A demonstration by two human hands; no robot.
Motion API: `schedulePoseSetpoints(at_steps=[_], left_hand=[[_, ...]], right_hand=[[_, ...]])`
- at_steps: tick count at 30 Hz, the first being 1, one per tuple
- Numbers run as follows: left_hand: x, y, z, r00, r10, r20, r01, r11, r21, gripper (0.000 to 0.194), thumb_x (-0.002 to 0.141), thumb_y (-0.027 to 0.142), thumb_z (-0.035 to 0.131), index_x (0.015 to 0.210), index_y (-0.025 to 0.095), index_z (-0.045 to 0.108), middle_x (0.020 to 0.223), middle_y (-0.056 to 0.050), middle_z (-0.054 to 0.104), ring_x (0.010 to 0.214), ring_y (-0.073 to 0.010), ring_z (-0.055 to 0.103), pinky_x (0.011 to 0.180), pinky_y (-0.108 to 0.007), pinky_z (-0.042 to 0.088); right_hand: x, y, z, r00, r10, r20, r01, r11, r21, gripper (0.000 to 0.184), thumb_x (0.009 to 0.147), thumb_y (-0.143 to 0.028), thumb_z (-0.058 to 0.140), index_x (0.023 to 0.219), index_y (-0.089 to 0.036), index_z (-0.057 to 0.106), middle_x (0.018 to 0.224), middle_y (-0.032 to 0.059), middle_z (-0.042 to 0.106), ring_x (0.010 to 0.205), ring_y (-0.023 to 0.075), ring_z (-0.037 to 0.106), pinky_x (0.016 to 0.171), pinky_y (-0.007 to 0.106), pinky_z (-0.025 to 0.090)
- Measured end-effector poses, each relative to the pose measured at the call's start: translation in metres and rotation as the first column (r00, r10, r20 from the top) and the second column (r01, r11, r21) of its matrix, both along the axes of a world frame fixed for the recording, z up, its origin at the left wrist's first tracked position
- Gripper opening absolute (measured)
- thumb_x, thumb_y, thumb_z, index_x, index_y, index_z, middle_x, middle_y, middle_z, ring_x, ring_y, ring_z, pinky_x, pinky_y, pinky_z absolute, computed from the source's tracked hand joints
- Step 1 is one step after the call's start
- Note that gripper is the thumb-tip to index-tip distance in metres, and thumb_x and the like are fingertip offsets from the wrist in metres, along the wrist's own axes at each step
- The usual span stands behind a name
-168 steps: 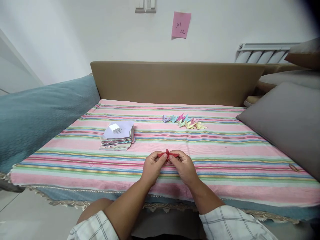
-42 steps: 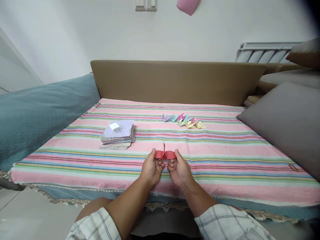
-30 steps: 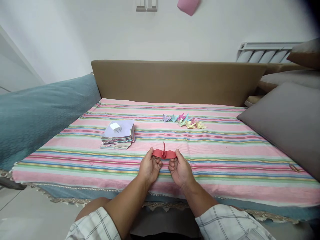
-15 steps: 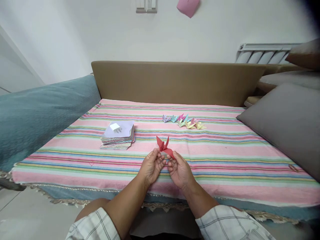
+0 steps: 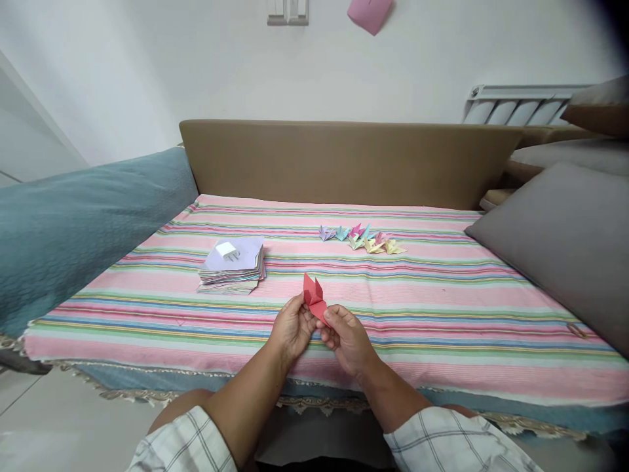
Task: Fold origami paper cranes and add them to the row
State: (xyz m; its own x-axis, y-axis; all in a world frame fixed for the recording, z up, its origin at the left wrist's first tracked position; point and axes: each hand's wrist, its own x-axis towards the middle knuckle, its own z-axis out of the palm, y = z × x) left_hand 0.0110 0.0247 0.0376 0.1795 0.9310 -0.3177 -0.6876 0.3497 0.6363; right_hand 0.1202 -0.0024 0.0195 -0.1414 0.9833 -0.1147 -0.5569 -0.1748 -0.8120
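Observation:
A red origami crane (image 5: pixel 314 298) is held up between both hands, above the striped cloth. My left hand (image 5: pixel 293 328) pinches its left lower edge with thumb and fingers. My right hand (image 5: pixel 346 337) grips its lower right wing between thumb and forefinger. Two red points of the paper stick up on the far side of the fingers. Beyond the hands, several small folded paper cranes (image 5: pixel 373 245) in purple, blue, pink, green and yellow lie grouped on the cloth.
To the left, a stack of coloured paper sheets (image 5: pixel 233 275) carries a white plug adapter (image 5: pixel 227 250). The striped cloth (image 5: pixel 432 295) covers the seat. A grey cushion (image 5: pixel 565 242) leans at the right, a teal armrest (image 5: pixel 98 210) stands at the left, and a brown backrest (image 5: pixel 344 164) behind.
The red crane has turned, so its points now look closer together and the wing tilts lower. My right hand has shifted left and its fingers have closed further over the wing.

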Motion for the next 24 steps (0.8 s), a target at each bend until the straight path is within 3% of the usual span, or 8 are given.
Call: schedulePoseSetpoints(at_steps=[2, 4, 6, 8, 12, 15, 24], left_hand=[[-0.001, 0.001, -0.001, 0.999, 0.037, 0.019, -0.037, 0.999, 0.008, 0.016, 0.077, 0.022, 0.062, 0.068, 0.013, 0.052, 0.056, 0.000, 0.057, 0.045, -0.0108, 0.055, 0.043, -0.021, 0.047], [-0.001, 0.002, -0.001, 0.996, 0.082, 0.039, -0.083, 0.997, 0.007, 0.014, 0.076, 0.016, 0.061, 0.067, 0.013, 0.051, 0.056, 0.000, 0.057, 0.048, -0.0101, 0.057, 0.046, -0.020, 0.048], [-0.001, 0.002, -0.002, 0.995, 0.092, 0.032, -0.092, 0.996, 0.001, 0.012, 0.075, 0.012, 0.060, 0.067, 0.013, 0.051, 0.057, 0.001, 0.056, 0.049, -0.0097, 0.057, 0.047, -0.019, 0.048], [-0.001, 0.001, -0.003, 0.998, 0.055, -0.007, -0.055, 0.998, -0.010, 0.012, 0.075, 0.012, 0.060, 0.067, 0.013, 0.052, 0.057, 0.001, 0.056, 0.048, -0.0097, 0.057, 0.047, -0.020, 0.049], [0.000, -0.002, -0.007, 0.995, -0.049, -0.088, 0.046, 0.999, -0.025, 0.010, 0.074, 0.012, 0.061, 0.068, 0.013, 0.053, 0.062, -0.001, 0.058, 0.048, -0.0099, 0.058, 0.048, -0.021, 0.050], [0.001, -0.004, -0.008, 0.988, -0.098, -0.120, 0.096, 0.995, -0.021, 0.011, 0.074, 0.014, 0.062, 0.068, 0.013, 0.053, 0.062, -0.002, 0.059, 0.049, -0.0104, 0.059, 0.049, -0.021, 0.051], [0.001, -0.004, -0.007, 0.983, -0.136, -0.126, 0.136, 0.991, -0.004, 0.015, 0.072, 0.018, 0.067, 0.069, 0.012, 0.054, 0.062, -0.003, 0.060, 0.051, -0.0108, 0.060, 0.049, -0.021, 0.051]], right_hand=[[0.002, 0.001, -0.002, 0.998, 0.000, 0.060, -0.001, 1.000, 0.021, 0.038, 0.069, -0.055, 0.066, 0.068, -0.018, 0.057, 0.058, -0.0015, 0.059, 0.042, 0.0066, 0.048, 0.036, 0.016, 0.027], [0.006, 0.005, -0.004, 0.989, -0.083, 0.126, 0.078, 0.996, 0.046, 0.045, 0.075, -0.062, 0.054, 0.065, -0.018, 0.056, 0.049, -0.0032, 0.051, 0.041, 0.0078, 0.045, 0.037, 0.018, 0.027], [0.013, 0.010, -0.002, 0.954, -0.223, 0.198, 0.205, 0.973, 0.109, 0.043, 0.077, -0.060, 0.053, 0.063, -0.019, 0.055, 0.047, -0.0052, 0.045, 0.041, 0.0075, 0.040, 0.038, 0.019, 0.028], [0.021, 0.015, 0.003, 0.913, -0.306, 0.270, 0.251, 0.943, 0.220, 0.031, 0.074, -0.050, 0.063, 0.067, -0.020, 0.057, 0.053, -0.0052, 0.049, 0.047, 0.0079, 0.041, 0.044, 0.020, 0.033], [0.034, 0.022, 0.015, 0.831, -0.342, 0.439, 0.170, 0.907, 0.385, 0.021, 0.067, -0.034, 0.071, 0.084, -0.022, 0.068, 0.069, -0.0017, 0.056, 0.063, 0.0120, 0.049, 0.062, 0.025, 0.043], [0.040, 0.023, 0.018, 0.778, -0.349, 0.522, 0.094, 0.887, 0.453, 0.016, 0.067, -0.029, 0.070, 0.081, -0.023, 0.071, 0.075, 0.0003, 0.058, 0.066, 0.0131, 0.051, 0.063, 0.026, 0.043], [0.043, 0.023, 0.018, 0.793, -0.307, 0.525, 0.031, 0.883, 0.469, 0.007, 0.066, -0.029, 0.071, 0.070, -0.023, 0.070, 0.073, 0.0009, 0.062, 0.063, 0.0141, 0.052, 0.057, 0.025, 0.042]])
